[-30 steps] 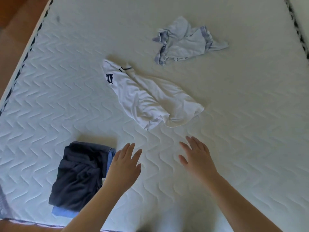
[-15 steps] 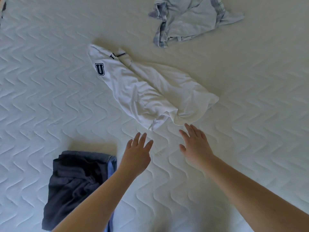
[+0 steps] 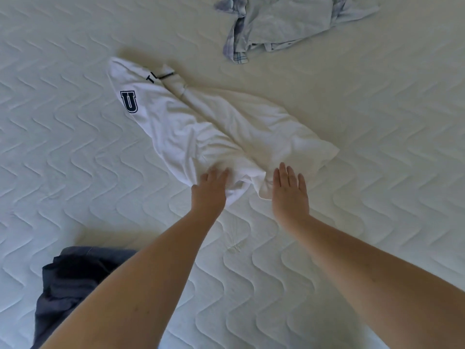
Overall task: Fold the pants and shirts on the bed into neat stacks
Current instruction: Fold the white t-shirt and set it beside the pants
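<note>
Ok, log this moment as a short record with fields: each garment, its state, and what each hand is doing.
surface: quilted white mattress
white shirt: crumpled, unfolded, dark letter U showing, lies mid-bed
pale blue plaid shirt: crumpled, far side, partly out of view
dark pants: folded, near left, partly hidden by the left forearm
left hand: on the white shirt's near edge, fingertips hidden in the cloth, grip unclear
right hand: fingers straight, at the shirt's near corner
done so far: only the dark pants look folded
</note>
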